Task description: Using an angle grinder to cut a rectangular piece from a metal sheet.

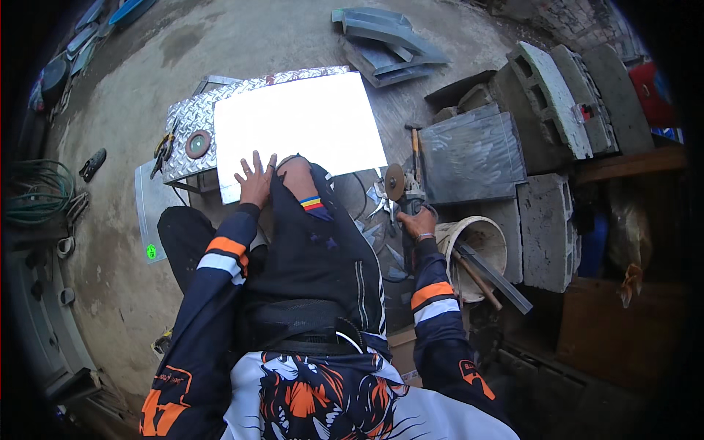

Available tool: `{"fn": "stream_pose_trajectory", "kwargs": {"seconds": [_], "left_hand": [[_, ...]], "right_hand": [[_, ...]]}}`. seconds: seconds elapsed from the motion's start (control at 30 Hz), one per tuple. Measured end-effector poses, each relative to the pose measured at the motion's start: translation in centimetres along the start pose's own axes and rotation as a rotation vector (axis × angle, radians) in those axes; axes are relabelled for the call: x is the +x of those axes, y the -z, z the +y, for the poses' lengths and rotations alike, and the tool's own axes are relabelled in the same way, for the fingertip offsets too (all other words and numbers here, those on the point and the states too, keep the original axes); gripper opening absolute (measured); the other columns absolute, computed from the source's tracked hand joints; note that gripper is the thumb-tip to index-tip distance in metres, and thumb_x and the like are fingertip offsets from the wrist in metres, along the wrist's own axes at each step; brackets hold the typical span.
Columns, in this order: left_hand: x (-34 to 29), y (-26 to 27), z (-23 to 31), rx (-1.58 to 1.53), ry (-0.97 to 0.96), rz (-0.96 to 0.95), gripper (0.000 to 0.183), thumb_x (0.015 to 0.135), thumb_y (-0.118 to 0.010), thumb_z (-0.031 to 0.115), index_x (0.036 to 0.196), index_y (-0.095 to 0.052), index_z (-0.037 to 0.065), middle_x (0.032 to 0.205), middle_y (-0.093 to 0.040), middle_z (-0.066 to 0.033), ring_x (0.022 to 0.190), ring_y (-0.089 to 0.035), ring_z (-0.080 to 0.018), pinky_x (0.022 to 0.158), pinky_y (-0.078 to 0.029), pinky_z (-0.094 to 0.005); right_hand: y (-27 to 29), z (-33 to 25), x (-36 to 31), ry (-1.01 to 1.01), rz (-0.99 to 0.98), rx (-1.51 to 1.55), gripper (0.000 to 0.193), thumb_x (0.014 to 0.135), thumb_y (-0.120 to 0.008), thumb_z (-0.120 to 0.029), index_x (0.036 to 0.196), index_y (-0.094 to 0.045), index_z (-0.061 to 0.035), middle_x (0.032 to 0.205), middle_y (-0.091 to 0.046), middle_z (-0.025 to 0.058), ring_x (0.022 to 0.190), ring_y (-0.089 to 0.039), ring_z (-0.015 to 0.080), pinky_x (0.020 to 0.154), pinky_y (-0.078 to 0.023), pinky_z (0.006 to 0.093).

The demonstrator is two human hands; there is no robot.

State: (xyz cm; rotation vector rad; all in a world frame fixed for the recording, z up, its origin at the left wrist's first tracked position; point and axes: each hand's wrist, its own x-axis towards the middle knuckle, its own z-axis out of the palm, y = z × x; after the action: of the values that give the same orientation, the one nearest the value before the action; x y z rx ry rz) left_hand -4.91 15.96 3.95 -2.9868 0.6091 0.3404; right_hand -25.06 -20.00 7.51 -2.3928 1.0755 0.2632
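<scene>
A bright, flat metal sheet (301, 125) lies on a checker-plate metal box (192, 117) in front of me. My left hand (254, 178) rests flat on the sheet's near edge, fingers spread. My right hand (418, 222) grips the body of an angle grinder (405, 189) that rests on the ground to the right, its round disc facing up. My raised knee sits between the two hands, just below the sheet. A hammer (415, 144) lies just beyond the grinder.
A grinding disc (197, 144) and pliers (163, 149) lie on the box. A bucket (477, 253) with tools stands at right, beside concrete blocks (550, 103) and a grey metal plate (469, 155). Bent metal pieces (389, 40) lie far ahead. Coiled hose (37, 192) is at left.
</scene>
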Motion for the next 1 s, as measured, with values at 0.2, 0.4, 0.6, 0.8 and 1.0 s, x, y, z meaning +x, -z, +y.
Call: {"fn": "stream_pose_trajectory", "kwargs": {"seconds": [0.2, 0.4, 0.6, 0.8, 1.0], "left_hand": [[1.7, -0.6, -1.1, 0.186, -0.029, -0.039, 0.058, 0.090, -0.037, 0.023, 0.141, -0.011, 0.031, 0.144, -0.010, -0.0213, 0.124, -0.022, -0.0538, 0.082, -0.035, -0.0700], [2.1, 0.0, 0.2, 0.192, 0.017, -0.099, 0.060, 0.089, -0.039, 0.025, 0.141, -0.009, 0.031, 0.144, -0.011, -0.0239, 0.122, -0.023, -0.0575, 0.077, -0.037, -0.0721], [3.0, 1.2, 0.9, -0.015, 0.109, -0.250, 0.055, 0.091, -0.035, 0.033, 0.141, -0.012, 0.032, 0.144, -0.011, -0.0252, 0.120, -0.019, -0.0610, 0.079, -0.035, -0.0717], [3.6, -0.1, -0.2, 0.124, 0.082, -0.231, 0.059, 0.090, -0.036, 0.038, 0.141, -0.010, 0.029, 0.141, -0.008, -0.0302, 0.113, -0.027, -0.0638, 0.066, -0.047, -0.0644], [3.8, -1.4, -0.5, 0.102, 0.105, -0.204, 0.057, 0.090, -0.034, 0.043, 0.141, -0.011, 0.032, 0.142, -0.008, -0.0278, 0.114, -0.025, -0.0638, 0.068, -0.045, -0.0673]], "right_hand": [[-0.7, -0.4, -0.1, 0.013, -0.037, 0.066, 0.070, 0.056, -0.070, -0.043, 0.098, -0.057, 0.0113, 0.102, -0.058, 0.0288, 0.098, -0.057, 0.0371, 0.086, -0.044, 0.0387], [-1.1, -1.9, -0.2, 0.012, -0.089, 0.014, 0.076, 0.055, -0.070, -0.042, 0.105, -0.054, 0.0129, 0.102, -0.058, 0.0292, 0.097, -0.058, 0.0370, 0.085, -0.045, 0.0388], [-1.7, -2.3, 0.4, 0.036, -0.053, 0.022, 0.070, 0.055, -0.070, -0.040, 0.100, -0.056, 0.0113, 0.099, -0.059, 0.0290, 0.094, -0.059, 0.0371, 0.082, -0.046, 0.0383], [-2.2, -2.5, 0.4, 0.075, -0.015, 0.022, 0.068, 0.054, -0.071, -0.040, 0.097, -0.056, 0.0102, 0.097, -0.059, 0.0290, 0.093, -0.059, 0.0377, 0.082, -0.046, 0.0392], [-2.0, -3.1, 0.3, 0.061, -0.022, -0.025, 0.073, 0.053, -0.071, -0.041, 0.102, -0.055, 0.0114, 0.100, -0.059, 0.0293, 0.095, -0.059, 0.0373, 0.083, -0.046, 0.0379]]}}
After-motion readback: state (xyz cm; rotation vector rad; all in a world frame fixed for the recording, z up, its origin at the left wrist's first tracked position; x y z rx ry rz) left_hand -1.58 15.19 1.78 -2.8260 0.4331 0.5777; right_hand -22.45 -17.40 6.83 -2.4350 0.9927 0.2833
